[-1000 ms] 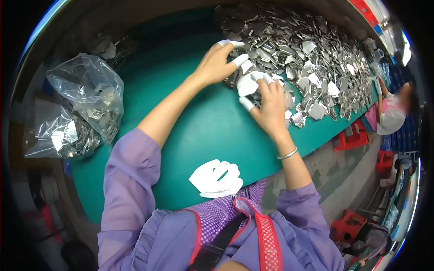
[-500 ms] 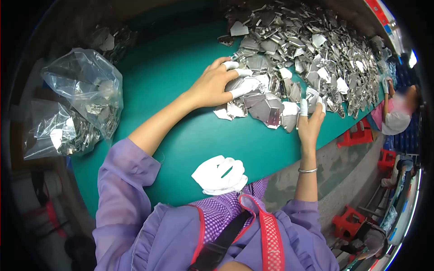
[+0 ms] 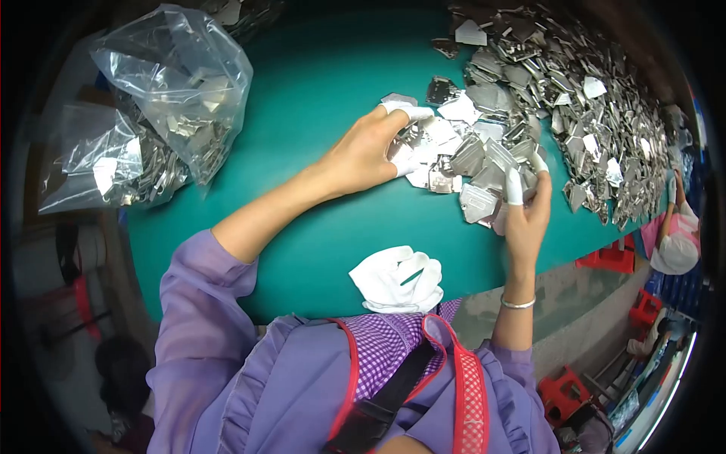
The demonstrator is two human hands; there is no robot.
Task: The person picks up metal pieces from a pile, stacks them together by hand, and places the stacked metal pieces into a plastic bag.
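Observation:
My left hand (image 3: 361,155), with white finger cots on its fingertips, lies at the left side of a small spread of flat, shiny metal pieces (image 3: 470,155). Its fingers are apart and touch the pieces there. Opposite it, my right hand (image 3: 527,216) rests at the right edge of the same spread, thumb and finger apart, also in white cots, with a bracelet at the wrist. I cannot see either hand gripping a single piece. Beyond lies a large heap of similar metal pieces (image 3: 605,113).
White gloves (image 3: 397,280) lie near the front edge of the green tabletop (image 3: 318,250). Clear plastic bags (image 3: 174,68) with metal pieces stand at the left. Red stools (image 3: 563,395) and a person in pink (image 3: 677,234) are at the right.
The small group of pieces between my hands now sits more apart from the large heap, and some have shifted over one another. The whole view has turned slightly.

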